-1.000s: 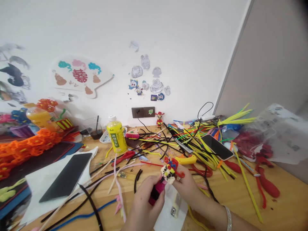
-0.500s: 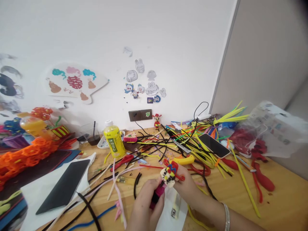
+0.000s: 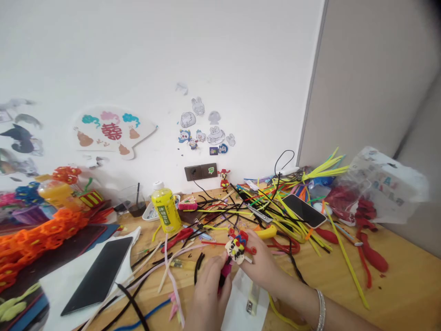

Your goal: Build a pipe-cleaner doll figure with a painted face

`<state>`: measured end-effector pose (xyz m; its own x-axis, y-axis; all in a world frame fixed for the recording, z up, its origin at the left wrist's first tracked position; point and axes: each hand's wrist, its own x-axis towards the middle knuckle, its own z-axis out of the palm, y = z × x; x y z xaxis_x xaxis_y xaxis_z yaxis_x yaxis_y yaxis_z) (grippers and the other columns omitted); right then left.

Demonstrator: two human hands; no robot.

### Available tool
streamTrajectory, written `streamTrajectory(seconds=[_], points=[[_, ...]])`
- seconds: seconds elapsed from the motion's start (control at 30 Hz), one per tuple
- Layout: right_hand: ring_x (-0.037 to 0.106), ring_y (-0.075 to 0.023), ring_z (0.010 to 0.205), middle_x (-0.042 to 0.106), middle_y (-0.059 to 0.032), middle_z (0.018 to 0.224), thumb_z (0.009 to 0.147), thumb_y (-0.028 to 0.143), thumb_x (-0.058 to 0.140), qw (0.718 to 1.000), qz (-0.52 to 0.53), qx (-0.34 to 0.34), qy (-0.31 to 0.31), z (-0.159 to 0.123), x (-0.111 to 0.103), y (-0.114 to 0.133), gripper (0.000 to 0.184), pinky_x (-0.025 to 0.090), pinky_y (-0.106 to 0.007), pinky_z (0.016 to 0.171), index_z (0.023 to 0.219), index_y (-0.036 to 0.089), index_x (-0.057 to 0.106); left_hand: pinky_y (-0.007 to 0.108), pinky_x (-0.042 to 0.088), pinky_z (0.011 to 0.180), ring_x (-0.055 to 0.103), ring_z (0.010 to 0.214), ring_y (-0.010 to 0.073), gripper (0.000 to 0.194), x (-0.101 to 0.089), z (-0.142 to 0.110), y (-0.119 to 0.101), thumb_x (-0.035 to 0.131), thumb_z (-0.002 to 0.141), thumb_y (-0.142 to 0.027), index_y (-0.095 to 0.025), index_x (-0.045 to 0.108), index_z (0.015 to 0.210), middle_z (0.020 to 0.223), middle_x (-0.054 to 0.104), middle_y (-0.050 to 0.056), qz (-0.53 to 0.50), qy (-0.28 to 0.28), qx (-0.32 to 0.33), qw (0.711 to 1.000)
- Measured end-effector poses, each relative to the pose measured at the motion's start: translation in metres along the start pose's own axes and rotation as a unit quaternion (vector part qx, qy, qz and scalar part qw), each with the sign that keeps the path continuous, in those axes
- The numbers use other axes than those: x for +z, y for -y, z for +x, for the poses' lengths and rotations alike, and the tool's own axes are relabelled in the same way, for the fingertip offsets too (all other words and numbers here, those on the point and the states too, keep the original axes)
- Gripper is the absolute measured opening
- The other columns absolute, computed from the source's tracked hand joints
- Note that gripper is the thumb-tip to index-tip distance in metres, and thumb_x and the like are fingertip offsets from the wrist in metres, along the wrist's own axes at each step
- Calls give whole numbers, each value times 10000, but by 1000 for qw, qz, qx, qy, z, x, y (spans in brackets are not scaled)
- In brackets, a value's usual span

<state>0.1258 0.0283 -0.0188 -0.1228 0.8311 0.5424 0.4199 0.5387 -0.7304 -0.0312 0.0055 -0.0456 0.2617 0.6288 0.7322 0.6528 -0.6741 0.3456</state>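
Observation:
A small figure with a cream whiskered face, a red, blue and yellow hat and a pink and black body is between my hands, above the table. My left hand wraps its fingers and thumb around the body. Behind the head and hat, my right hand is closed, its fingertips partly hidden by the figure. A short whitish piece pokes out beside that hand. Under the hands lies a white sheet with a clear yellowish lighter on it.
Fuzzy craft stems are heaped at the back right near a phone. A yellow bottle stands behind my hands. At left are a dark tablet-like slab and orange fuzzy flowers. Red balloons lie at right.
The view has shifted slightly, with the wall stickers lower in the picture. The figure's head has tilted a little, and the whitish piece now shows beside my right hand. Both hands keep hold.

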Motion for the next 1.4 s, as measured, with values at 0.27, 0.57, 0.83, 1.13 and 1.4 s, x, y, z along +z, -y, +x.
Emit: streamTrajectory(seconds=[0.27,0.57,0.83,1.13,1.4], points=[[514,-208,911,599,-54,897,682,63,521,999,38,-23,14,3,-2,-3,241,393,-344,827,863,187,620,355,518,735,621,860,207,246,-4,13,3,453,778,-158,-152,525,1013,915,647,117,4,-32,-33,999],[541,-235,1018,592,-101,1105,712,317,607,957,253,137,26,6,2,0,391,380,-405,904,1066,158,556,370,519,737,621,861,207,239,1,16,6,452,783,-173,-169,544,1004,912,645,104,9,-40,-35,999],[556,-232,997,624,-97,1051,708,356,627,929,350,116,21,10,1,-9,359,397,-415,891,1004,159,574,400,487,824,561,1026,243,377,12,1,10,517,752,-201,-136,489,1122,1081,606,164,31,-16,-13,999],[572,-200,968,641,-64,984,732,330,612,913,393,108,29,12,-2,-10,311,403,-373,888,998,176,564,422,450,882,488,1120,256,520,8,-3,7,540,744,-243,-176,418,1245,1193,540,152,5,59,-21,998],[593,-195,915,640,-76,981,738,323,604,921,376,100,25,12,-3,-7,338,425,-371,854,1034,172,539,357,525,769,523,1075,250,511,9,-4,4,524,748,-257,-195,422,1246,1178,543,148,-52,63,-61,995]])
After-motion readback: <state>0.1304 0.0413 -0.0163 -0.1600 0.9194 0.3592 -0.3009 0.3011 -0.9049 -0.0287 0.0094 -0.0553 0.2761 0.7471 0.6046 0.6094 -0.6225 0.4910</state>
